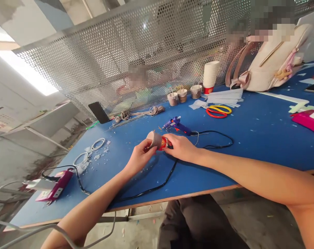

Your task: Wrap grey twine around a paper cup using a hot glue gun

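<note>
Grey-brown cord (156, 139) seems to cover the wide part of one paper cup (163, 143), while red smooth paper shows at the narrow end; I judge the covering is partly done, with this red band left. The cup is tilted on its side over the bench (266, 145), between both hands. I see the left hand (142, 149) curled closely on the covered side; the right hand (178, 146) is nearly closed at the red end, some fingertips hidden. Behind, three small cups (182, 96), apparently already covered, stand upright beside a white cup stack (210, 75). Soft bundles (157, 110) lie loosely tangled; nearer is a hard plastic glue gun (178, 126).
</note>
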Motion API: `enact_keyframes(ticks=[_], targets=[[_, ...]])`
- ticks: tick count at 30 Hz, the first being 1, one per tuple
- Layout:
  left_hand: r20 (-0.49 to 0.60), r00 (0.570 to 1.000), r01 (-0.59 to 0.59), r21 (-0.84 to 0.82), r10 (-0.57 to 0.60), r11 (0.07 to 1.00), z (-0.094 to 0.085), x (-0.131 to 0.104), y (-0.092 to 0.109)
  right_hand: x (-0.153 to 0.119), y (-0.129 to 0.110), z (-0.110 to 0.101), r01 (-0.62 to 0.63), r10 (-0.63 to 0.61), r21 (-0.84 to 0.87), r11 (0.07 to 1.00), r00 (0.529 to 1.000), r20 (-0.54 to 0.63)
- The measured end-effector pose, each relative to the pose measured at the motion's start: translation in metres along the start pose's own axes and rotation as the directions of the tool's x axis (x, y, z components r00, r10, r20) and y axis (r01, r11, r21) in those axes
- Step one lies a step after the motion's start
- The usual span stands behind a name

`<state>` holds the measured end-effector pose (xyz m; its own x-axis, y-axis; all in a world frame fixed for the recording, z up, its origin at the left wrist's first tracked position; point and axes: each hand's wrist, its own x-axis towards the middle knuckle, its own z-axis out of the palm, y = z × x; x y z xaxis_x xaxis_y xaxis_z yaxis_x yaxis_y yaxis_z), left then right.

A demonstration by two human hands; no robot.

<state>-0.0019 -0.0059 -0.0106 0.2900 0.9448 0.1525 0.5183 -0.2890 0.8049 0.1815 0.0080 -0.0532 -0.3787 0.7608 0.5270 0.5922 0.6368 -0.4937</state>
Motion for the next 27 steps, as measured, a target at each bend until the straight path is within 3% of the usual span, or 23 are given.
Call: enact_keyframes(ticks=[10,27], targets=[[-0.033,0.999,0.022,0.0,-0.022,1.0,0.001,-0.0023,0.0037,-0.0006,-0.0004,-0.0014,0.158,-0.159,-0.021,0.987,0.983,-0.093],[-0.027,0.998,-0.046,0.101,0.049,0.994,0.0021,-0.0018,0.0008,0.0001,-0.0016,0.0007,0.19,-0.188,-0.006,0.982,0.96,-0.21]])
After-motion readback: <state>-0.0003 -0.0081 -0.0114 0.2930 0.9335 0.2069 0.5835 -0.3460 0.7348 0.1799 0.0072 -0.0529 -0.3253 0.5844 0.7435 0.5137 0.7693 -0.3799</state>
